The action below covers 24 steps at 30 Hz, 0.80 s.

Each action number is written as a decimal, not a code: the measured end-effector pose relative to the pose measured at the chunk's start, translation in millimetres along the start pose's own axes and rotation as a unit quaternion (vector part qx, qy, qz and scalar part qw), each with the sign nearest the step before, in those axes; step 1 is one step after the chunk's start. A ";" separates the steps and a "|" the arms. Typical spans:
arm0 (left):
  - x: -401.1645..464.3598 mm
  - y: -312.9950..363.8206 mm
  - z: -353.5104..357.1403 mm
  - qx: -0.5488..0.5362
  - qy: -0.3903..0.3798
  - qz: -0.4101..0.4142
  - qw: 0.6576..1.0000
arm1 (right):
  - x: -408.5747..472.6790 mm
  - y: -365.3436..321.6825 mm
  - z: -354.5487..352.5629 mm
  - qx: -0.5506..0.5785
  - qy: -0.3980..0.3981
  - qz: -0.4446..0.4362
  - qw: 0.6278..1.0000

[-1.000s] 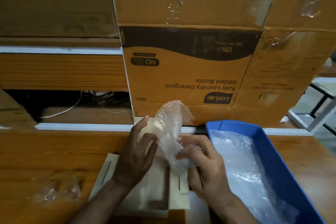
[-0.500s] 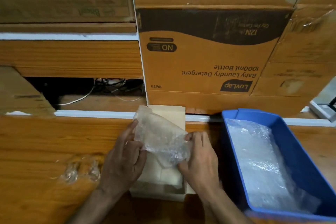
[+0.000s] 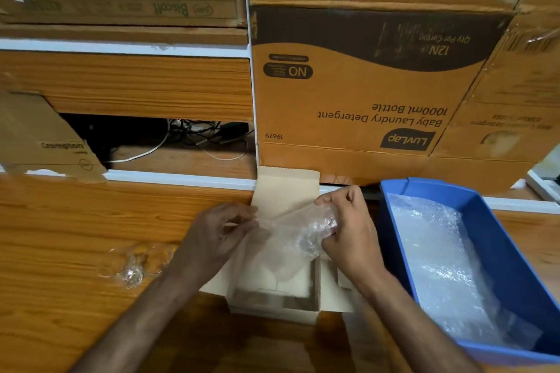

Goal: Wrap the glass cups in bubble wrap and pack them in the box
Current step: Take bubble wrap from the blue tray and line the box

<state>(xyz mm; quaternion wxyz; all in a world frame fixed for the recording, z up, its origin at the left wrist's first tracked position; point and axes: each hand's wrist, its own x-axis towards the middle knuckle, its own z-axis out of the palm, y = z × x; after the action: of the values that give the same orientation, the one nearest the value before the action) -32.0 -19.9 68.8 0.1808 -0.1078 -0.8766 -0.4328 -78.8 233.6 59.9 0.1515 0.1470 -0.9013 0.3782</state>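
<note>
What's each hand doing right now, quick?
Left hand: fingers pinch the left edge of the bubble wrap.
Right hand: fingers grip the wrap's right end, above the box.

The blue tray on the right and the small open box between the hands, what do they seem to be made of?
Blue tray: likely moulded plastic, judging by its smooth, even-coloured walls with rounded corners. Small open box: pale matte cardboard, shown by its folded flaps and creased edges.
</note>
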 end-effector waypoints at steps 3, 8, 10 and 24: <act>6.2 6.4 -0.7 0.027 0.017 0.042 0.999 | 4.0 -1.7 -16.8 -0.072 -0.119 -0.056 0.989; 6.3 13.4 7.5 0.131 0.044 0.163 0.977 | -7.9 -17.7 -30.5 -0.071 -0.165 -0.094 0.979; 3.3 15.2 11.7 0.162 0.064 0.192 0.966 | -16.8 -25.8 -18.3 -0.141 -0.170 -0.100 0.970; -3.5 -40.2 11.6 0.147 -0.025 0.005 0.989 | 8.3 -19.8 -1.6 0.153 -0.016 -0.175 0.972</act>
<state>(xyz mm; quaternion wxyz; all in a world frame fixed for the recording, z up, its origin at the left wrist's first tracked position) -45.3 -34.9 31.9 0.1752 -0.0950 -0.9344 -0.2952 -78.6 220.2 76.9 0.1769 0.3301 -0.7952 0.4768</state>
